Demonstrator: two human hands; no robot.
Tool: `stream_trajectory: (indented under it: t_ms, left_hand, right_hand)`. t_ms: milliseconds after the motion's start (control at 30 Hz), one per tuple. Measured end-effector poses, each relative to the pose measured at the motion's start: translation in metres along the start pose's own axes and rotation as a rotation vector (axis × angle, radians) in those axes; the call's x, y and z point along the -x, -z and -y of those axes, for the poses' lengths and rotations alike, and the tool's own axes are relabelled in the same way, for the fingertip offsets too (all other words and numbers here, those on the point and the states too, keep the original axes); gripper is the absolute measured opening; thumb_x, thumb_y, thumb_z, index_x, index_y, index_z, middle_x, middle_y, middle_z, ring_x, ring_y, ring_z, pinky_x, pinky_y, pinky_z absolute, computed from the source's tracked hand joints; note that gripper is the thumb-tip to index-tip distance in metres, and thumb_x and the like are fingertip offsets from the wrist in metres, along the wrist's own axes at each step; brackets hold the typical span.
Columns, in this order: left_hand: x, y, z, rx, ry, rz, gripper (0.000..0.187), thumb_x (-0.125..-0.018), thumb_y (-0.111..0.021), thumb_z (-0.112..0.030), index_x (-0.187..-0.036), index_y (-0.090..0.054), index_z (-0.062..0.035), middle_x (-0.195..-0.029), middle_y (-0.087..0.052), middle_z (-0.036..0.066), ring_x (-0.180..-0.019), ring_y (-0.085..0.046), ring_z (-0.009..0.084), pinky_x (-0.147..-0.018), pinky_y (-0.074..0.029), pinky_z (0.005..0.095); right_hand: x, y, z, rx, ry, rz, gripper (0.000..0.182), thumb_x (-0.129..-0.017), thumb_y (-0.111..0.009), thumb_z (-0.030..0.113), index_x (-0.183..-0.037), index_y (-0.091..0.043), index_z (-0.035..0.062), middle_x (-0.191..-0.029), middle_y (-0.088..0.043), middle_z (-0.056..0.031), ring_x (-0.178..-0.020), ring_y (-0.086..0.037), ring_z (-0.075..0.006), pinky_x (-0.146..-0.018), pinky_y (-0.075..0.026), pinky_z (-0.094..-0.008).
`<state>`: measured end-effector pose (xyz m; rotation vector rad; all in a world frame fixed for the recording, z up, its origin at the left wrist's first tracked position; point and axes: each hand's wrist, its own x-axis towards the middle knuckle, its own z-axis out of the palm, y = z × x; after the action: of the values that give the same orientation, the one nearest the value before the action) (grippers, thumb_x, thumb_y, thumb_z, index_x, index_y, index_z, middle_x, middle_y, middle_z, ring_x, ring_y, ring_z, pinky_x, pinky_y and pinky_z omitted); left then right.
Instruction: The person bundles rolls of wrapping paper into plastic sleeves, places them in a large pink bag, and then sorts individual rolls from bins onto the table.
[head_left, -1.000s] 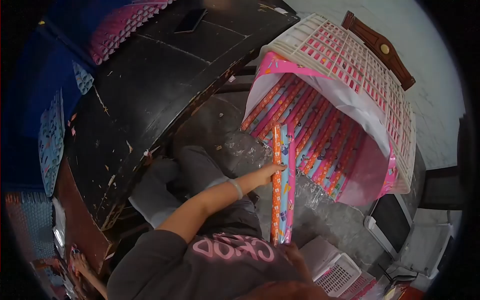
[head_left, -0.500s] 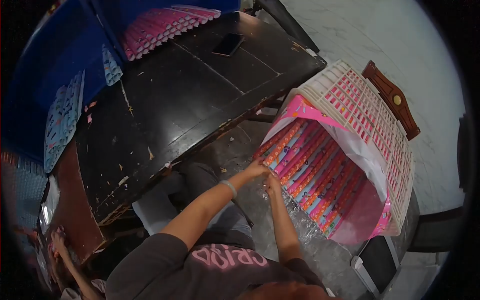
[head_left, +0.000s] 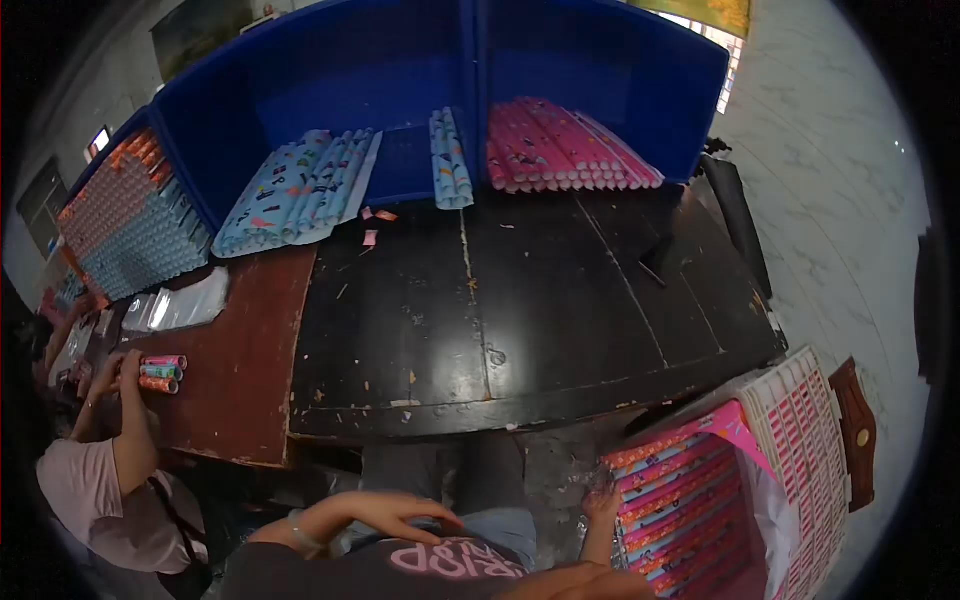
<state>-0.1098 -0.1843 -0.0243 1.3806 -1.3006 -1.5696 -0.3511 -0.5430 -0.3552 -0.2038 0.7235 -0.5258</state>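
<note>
My left hand [head_left: 405,515], with a bracelet at the wrist, lies across the front of my shirt, its fingers stretched out and nothing in it. Low on the right, my right hand [head_left: 600,497] is beside the ends of patterned rolls [head_left: 680,500], fingers pointing up and loosely extended. These orange, pink and light blue rolls lie stacked inside a white plastic basket [head_left: 805,450] tipped on its side. A pink printed sheet [head_left: 742,430] lines the basket's opening.
On the black table [head_left: 400,330] stand blue bins [head_left: 350,80] with light blue rolls [head_left: 295,190] and pink rolls [head_left: 565,145]. A phone [head_left: 653,262] lies at the right. Another person [head_left: 110,490] at left handles several rolls [head_left: 162,372] near clear plastic bags [head_left: 190,300].
My view has swung up and left. My left hand has left the rolls in the basket and come back to my body. My right hand stays beside the rolls.
</note>
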Motion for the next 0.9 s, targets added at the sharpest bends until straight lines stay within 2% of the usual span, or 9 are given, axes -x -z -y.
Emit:
stream_trajectory:
  t_ms: [100, 167, 200, 267, 367, 500, 700, 733, 900]
  left_hand:
    - [0.078, 0.030, -0.067, -0.061, -0.214, -0.282, 0.040, -0.087, -0.058, -0.017, -0.123, -0.049, -0.0009, -0.121, -0.054, 0.014, -0.113, -0.050, 0.0229, -0.094, -0.040, 0.0332]
    - [0.121, 0.043, -0.085, -0.010, -0.261, -0.547, 0.033, -0.086, -0.058, -0.011, -0.116, -0.054, 0.0014, -0.114, -0.058, 0.014, -0.108, -0.054, 0.0233, -0.090, -0.042, 0.0333]
    - [0.135, 0.048, -0.086, 0.029, -0.305, -0.700, 0.029, -0.085, -0.058, -0.008, -0.112, -0.056, 0.0024, -0.110, -0.060, 0.015, -0.104, -0.057, 0.0234, -0.088, -0.044, 0.0332]
    - [0.151, 0.056, -0.093, 0.037, -0.278, -0.997, 0.025, -0.083, -0.057, -0.006, -0.107, -0.058, 0.0027, -0.103, -0.062, 0.015, -0.098, -0.060, 0.0223, -0.083, -0.046, 0.0313]
    - [0.154, 0.074, -0.091, 0.038, -0.465, -1.111, 0.025, -0.081, -0.060, -0.006, -0.104, -0.059, 0.0028, -0.101, -0.062, 0.015, -0.094, -0.060, 0.0197, -0.080, -0.046, 0.0285]
    - [0.150, 0.120, -0.107, -0.264, -0.382, -1.090, 0.024, -0.084, -0.058, -0.008, -0.107, -0.058, 0.0009, -0.103, -0.061, 0.009, -0.099, -0.057, 0.0175, -0.087, -0.044, 0.0301]
    - [0.119, 0.228, -0.097, -0.330, -0.273, -1.211, 0.030, -0.084, -0.061, -0.012, -0.112, -0.056, -0.0018, -0.107, -0.058, 0.007, -0.098, -0.055, 0.0136, -0.086, -0.043, 0.0273]
    - [0.113, 0.248, -0.092, -0.281, -0.273, -1.220, 0.030, -0.084, -0.061, -0.011, -0.112, -0.056, -0.0016, -0.107, -0.058, 0.007, -0.098, -0.055, 0.0137, -0.086, -0.043, 0.0272]
    - [0.078, 0.293, -0.080, -0.263, -0.280, -1.261, 0.028, -0.085, -0.059, -0.007, -0.111, -0.054, -0.0007, -0.106, -0.059, 0.006, -0.099, -0.056, 0.0139, -0.087, -0.044, 0.0266]
  right_hand:
    - [0.084, -0.057, -0.011, 0.275, -0.249, -0.236, 0.054, -0.084, -0.051, 0.054, -0.108, -0.055, 0.0066, -0.102, -0.063, -0.0085, -0.083, -0.060, -0.0174, -0.058, -0.046, -0.0241]
    - [0.118, -0.089, -0.010, 1.160, -0.390, -0.026, 0.059, -0.084, -0.054, 0.051, -0.110, -0.053, -0.0019, -0.102, -0.063, -0.0128, -0.085, -0.063, -0.0211, -0.066, -0.049, -0.0303]
    - [0.133, -0.113, 0.004, 1.167, -0.376, -0.036, 0.059, -0.084, -0.054, 0.051, -0.110, -0.053, -0.0019, -0.102, -0.063, -0.0128, -0.085, -0.063, -0.0211, -0.066, -0.049, -0.0303]
    - [0.163, -0.218, 0.035, 1.279, -0.392, 0.741, 0.055, -0.084, -0.059, 0.041, -0.114, -0.051, -0.0051, -0.099, -0.063, -0.0170, -0.083, -0.065, -0.0262, -0.072, -0.051, -0.0361]
    - [0.168, -0.335, 0.094, 1.049, 0.141, 1.029, 0.043, -0.085, -0.060, 0.029, -0.110, -0.053, -0.0065, -0.094, -0.062, -0.0210, -0.081, -0.065, -0.0293, -0.070, -0.053, -0.0386]
    - [0.073, -0.493, 0.118, 1.236, 0.839, 0.693, 0.021, -0.090, -0.055, 0.018, -0.099, -0.057, 0.0002, -0.091, -0.062, -0.0070, -0.081, -0.061, -0.0147, -0.070, -0.048, -0.0250]
    - [-0.179, -0.579, 0.200, 1.149, 0.994, 0.381, 0.019, -0.081, -0.068, 0.015, -0.093, -0.063, 0.0015, -0.081, -0.064, -0.0030, -0.073, -0.059, -0.0089, -0.066, -0.046, -0.0217]
    - [-0.206, -0.583, 0.204, 1.139, 1.228, 0.355, 0.019, -0.078, -0.070, 0.015, -0.090, -0.065, 0.0016, -0.077, -0.064, -0.0024, -0.069, -0.058, -0.0089, -0.063, -0.046, -0.0227]
    - [-0.260, -0.605, 0.193, 1.162, 1.189, 0.169, 0.028, -0.072, -0.075, 0.023, -0.092, -0.069, 0.0045, -0.084, -0.067, -0.0067, -0.078, -0.064, -0.0165, -0.071, -0.050, -0.0294]
